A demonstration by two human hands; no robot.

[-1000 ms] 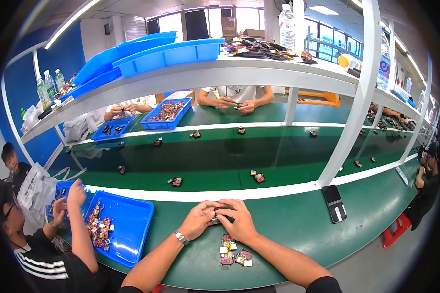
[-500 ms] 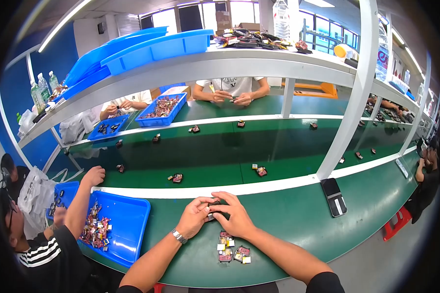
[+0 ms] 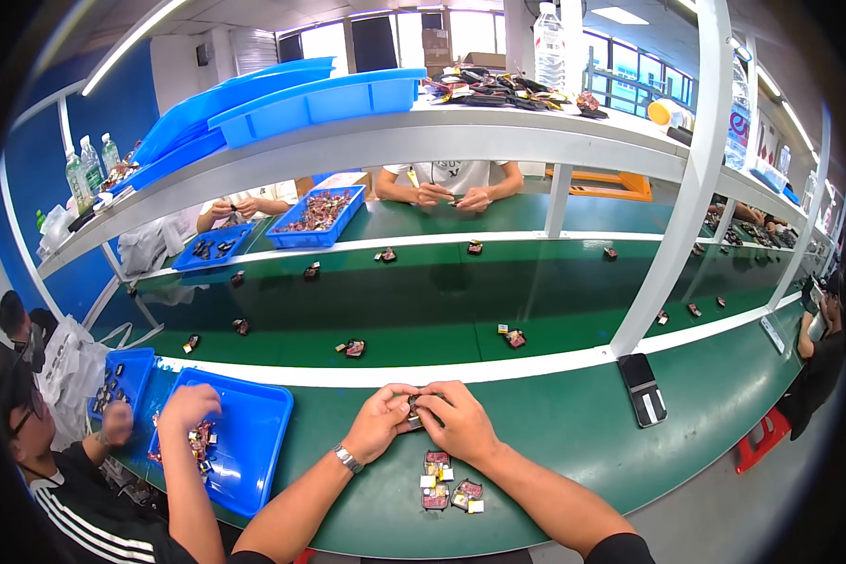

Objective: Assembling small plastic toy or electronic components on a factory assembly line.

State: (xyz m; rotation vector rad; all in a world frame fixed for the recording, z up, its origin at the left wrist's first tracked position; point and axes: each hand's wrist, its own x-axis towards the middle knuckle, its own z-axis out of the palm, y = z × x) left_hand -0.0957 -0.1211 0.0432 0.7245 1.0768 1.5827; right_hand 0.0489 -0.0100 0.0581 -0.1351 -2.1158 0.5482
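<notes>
My left hand [image 3: 378,423] and my right hand [image 3: 457,421] meet over the green bench, both pinching one small dark part [image 3: 413,410] between the fingertips. The part is mostly hidden by my fingers. A silver watch sits on my left wrist. Just below my hands lies a small cluster of several red and dark parts [image 3: 446,481] on the bench top.
A blue tray [image 3: 254,442] with small parts sits at my left, where a neighbouring person's hand [image 3: 188,406] reaches in. A green conveyor [image 3: 423,301] carries scattered parts. A black phone [image 3: 642,387] lies at right. People work across the line under a white shelf [image 3: 395,141].
My hands stay together on the small part with slight finger shifts. The neighbouring person's hand has come down from raised to the blue tray.
</notes>
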